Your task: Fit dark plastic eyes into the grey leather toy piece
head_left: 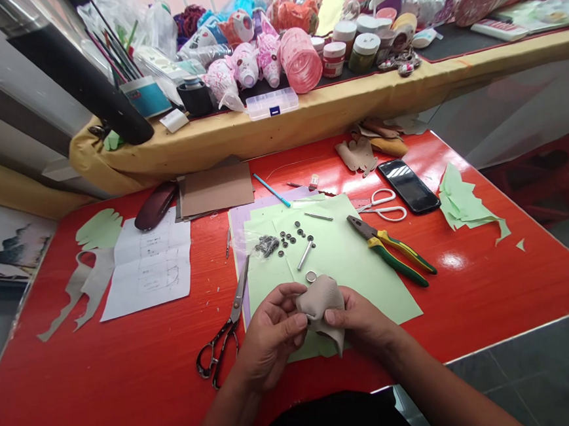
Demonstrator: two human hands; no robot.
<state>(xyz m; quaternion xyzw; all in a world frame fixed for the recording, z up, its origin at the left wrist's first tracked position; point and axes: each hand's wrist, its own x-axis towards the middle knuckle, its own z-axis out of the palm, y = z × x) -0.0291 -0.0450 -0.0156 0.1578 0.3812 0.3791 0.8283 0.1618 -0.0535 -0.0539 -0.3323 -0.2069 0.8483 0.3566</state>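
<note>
Between my two hands is a folded piece of grey-beige leather (pixel 323 299), held up over the near edge of the green paper (pixel 383 284). My left hand (pixel 274 329) pinches its left edge between thumb and fingers; a small dark spot shows at the thumb tip, too small to name. Around the right side, my right hand (pixel 364 318) grips the leather with the thumb on top. Just beyond the leather lie a small metal ring (pixel 310 276) and a short metal rod (pixel 305 255). Several dark snap buttons (pixel 286 236) are scattered farther up, some in a clear bag (pixel 268 245).
Black-handled scissors (pixel 225 332) lie left of my hands. Pliers (pixel 390 250), white scissors (pixel 380 205) and a phone (pixel 409 186) are to the right. A drawn sheet (pixel 151 266) and leather offcuts (pixel 86 287) lie left. A cluttered shelf (pixel 239 138) borders the red table's back.
</note>
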